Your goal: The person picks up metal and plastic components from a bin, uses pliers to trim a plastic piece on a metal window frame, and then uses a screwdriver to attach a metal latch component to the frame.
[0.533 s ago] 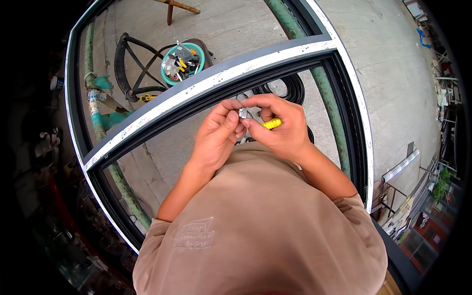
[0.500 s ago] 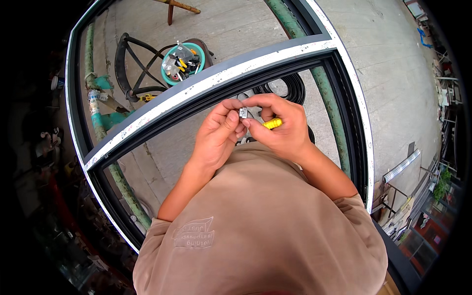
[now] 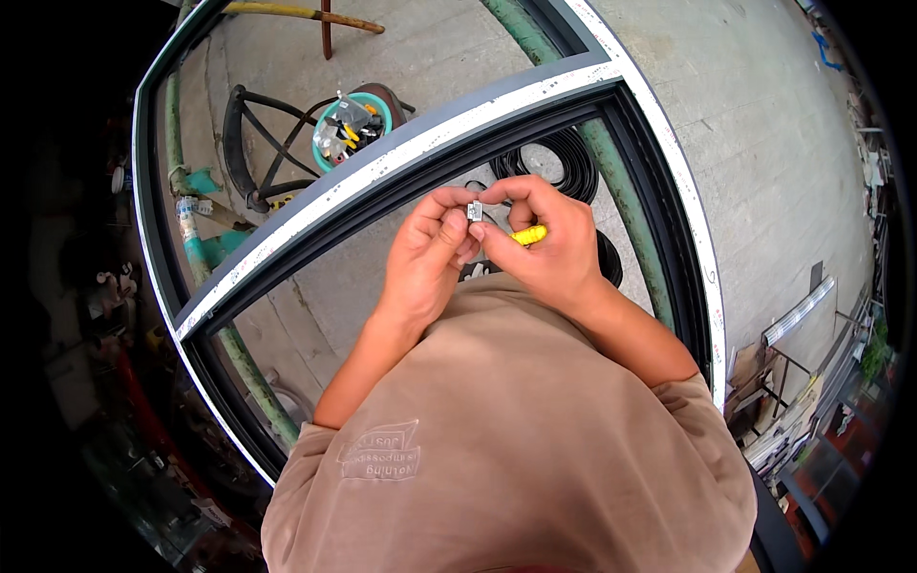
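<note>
A small silvery metal block (image 3: 475,211) sits between the fingertips of both hands, close in front of my chest. My left hand (image 3: 435,239) pinches it from the left side, thumb against the fingers. From the right, my right hand (image 3: 549,229) pinches the same block with thumb and forefinger. A ribbed yellow handle (image 3: 529,235) is also tucked in my right hand, poking out between thumb and curled fingers; the rest of that tool is hidden. Around and beneath my hands lies a large dark window frame (image 3: 401,143) with white-faced bars.
Green pipes (image 3: 626,191) run under the frame. Beyond the crossbar, a teal basin (image 3: 387,107) of small parts and tools rests on a stool beside a black bent-tube frame (image 3: 234,143). Black coiled strip (image 3: 578,167) lies on the concrete floor. Clutter lines the right edge.
My view has shifted slightly, so the frame and basin sit a little differently. Both hands keep their grip on the metal block, which is turned slightly.
</note>
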`<state>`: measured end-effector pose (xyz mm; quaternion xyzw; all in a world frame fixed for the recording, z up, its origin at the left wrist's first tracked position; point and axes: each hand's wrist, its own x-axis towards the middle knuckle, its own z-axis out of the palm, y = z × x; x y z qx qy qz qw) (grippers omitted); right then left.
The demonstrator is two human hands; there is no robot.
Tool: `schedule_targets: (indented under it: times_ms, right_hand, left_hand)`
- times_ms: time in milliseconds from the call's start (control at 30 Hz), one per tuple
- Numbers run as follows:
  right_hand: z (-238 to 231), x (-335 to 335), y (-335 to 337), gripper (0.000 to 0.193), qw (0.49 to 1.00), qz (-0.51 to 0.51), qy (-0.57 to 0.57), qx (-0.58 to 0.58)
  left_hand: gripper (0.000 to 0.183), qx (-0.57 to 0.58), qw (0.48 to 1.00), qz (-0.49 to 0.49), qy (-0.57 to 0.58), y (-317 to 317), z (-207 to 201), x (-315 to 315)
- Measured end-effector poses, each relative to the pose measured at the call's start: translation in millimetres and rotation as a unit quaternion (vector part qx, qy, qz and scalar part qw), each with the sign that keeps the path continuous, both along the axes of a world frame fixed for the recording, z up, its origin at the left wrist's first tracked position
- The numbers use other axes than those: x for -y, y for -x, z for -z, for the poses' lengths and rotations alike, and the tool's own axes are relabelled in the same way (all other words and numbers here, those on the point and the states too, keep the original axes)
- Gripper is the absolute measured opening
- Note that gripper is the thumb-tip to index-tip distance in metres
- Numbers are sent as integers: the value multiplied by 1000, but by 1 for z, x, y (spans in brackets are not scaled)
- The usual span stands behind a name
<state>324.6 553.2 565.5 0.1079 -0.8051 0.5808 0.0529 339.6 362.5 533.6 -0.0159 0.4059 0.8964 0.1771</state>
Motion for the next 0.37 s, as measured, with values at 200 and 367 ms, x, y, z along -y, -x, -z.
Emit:
schedule_targets:
  times_ms: [200,367]
  right_hand:
    - [0,-15,8,28,994,16,41,99]
    - [5,-22,10,28,988,33,71,133]
  left_hand:
    - [24,18,999,40,4,21,0,-11]
    - [30,53,993,98,-37,40,14,-16]
